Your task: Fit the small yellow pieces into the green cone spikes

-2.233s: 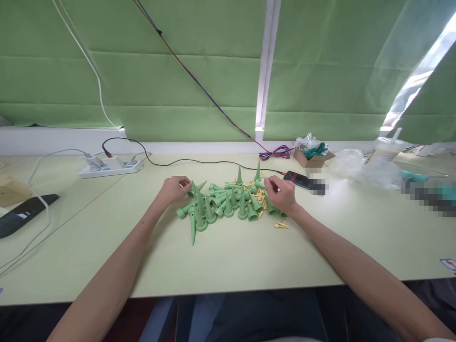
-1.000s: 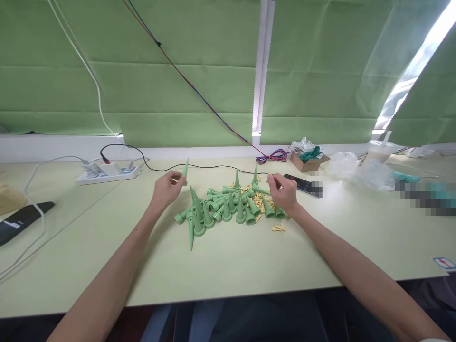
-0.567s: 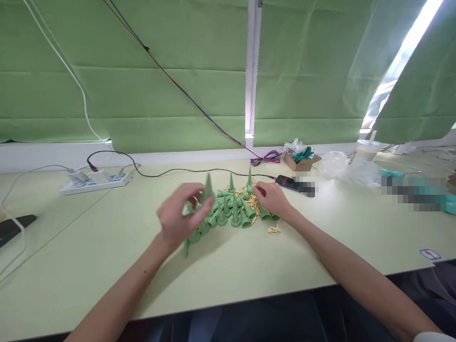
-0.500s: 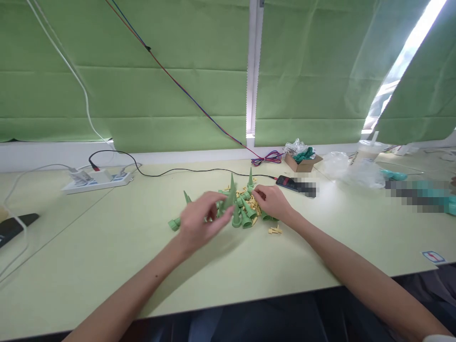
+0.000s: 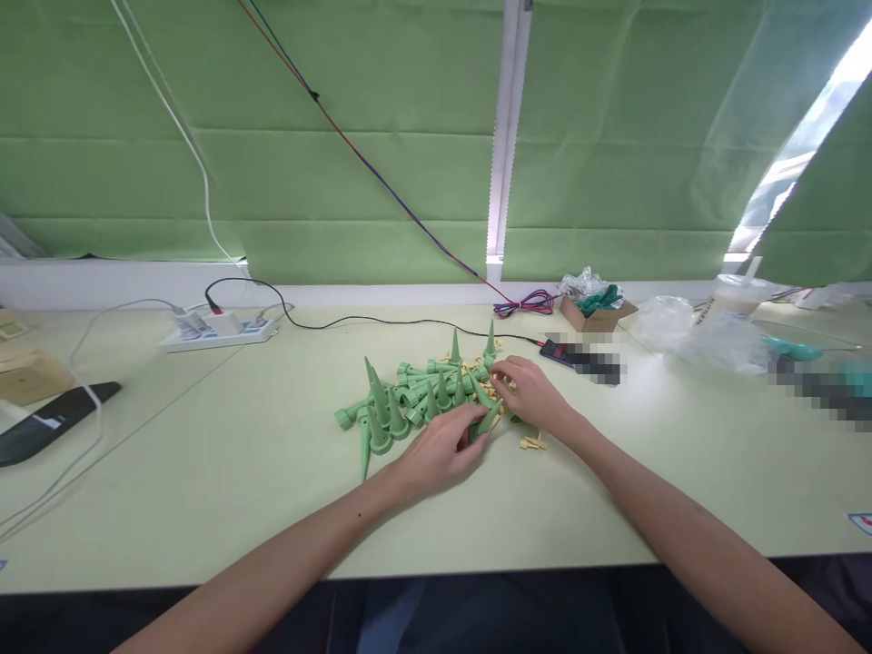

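Observation:
Several green cones stand or lie in a heap on the pale table. Small yellow pieces show at the heap's right side, and a few yellow pieces lie apart, nearer the front edge. At the heap's front right, my left hand has its fingers closed round a green cone, which leans to the right. My right hand is at the heap's right end, fingertips pinched together near the yellow pieces; what is between them is too small to make out.
Behind the heap a black cable runs from a power strip to a phone. A small cardboard box, a plastic bag and a cup are at the back right. A black object lies left.
My left hand has moved right and nearer the front, uncovering the left cones; its cone is now lower and tilted. My right hand stays by the heap's right end. The view has shifted left.

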The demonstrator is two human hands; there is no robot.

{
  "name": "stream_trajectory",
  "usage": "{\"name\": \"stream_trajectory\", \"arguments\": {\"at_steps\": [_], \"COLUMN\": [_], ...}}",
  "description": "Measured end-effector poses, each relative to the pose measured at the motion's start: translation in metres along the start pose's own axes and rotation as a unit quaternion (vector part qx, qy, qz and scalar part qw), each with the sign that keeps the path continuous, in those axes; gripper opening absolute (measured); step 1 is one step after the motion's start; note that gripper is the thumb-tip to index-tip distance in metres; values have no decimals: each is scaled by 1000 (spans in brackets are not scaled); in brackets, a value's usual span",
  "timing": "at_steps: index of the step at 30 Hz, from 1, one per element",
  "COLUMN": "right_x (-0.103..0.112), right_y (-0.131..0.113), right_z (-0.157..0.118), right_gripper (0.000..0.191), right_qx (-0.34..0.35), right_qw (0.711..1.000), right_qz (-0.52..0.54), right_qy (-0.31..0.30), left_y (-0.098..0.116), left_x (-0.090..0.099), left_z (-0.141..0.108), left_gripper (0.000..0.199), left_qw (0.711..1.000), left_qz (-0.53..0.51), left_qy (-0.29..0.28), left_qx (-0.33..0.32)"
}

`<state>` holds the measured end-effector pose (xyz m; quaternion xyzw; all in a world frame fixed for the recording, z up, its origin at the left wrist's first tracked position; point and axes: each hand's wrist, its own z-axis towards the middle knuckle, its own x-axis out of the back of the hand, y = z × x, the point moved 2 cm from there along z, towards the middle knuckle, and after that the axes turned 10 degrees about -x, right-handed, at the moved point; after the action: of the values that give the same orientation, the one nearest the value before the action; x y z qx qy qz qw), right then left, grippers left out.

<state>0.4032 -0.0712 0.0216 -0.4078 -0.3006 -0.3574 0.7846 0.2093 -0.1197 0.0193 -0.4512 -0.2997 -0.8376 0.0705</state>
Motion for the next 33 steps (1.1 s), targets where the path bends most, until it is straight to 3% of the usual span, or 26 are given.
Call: {"name": "stream_trajectory", "arguments": {"at_steps": [5, 14, 33], "right_x": [-6, -7, -10], "right_y": [2, -1, -1], "right_z": [-2, -3, -3], "right_gripper": [15, 15, 16], "right_qx": [-12, -22, -23], "right_qw": [1000, 998, 996], "right_qz": [-12, -5, 14], "right_qy": [-22, -59, -84], "left_y": [-1, 1, 0], "left_x": [2, 8, 7], "left_z": [2, 2, 0], "left_gripper": [6, 26, 29], "left_qw": [999, 999, 998], "left_qz": [-12, -14, -20], "left_qy": [-15, -34, -62], "left_qx": [-31, -33, -27]}}
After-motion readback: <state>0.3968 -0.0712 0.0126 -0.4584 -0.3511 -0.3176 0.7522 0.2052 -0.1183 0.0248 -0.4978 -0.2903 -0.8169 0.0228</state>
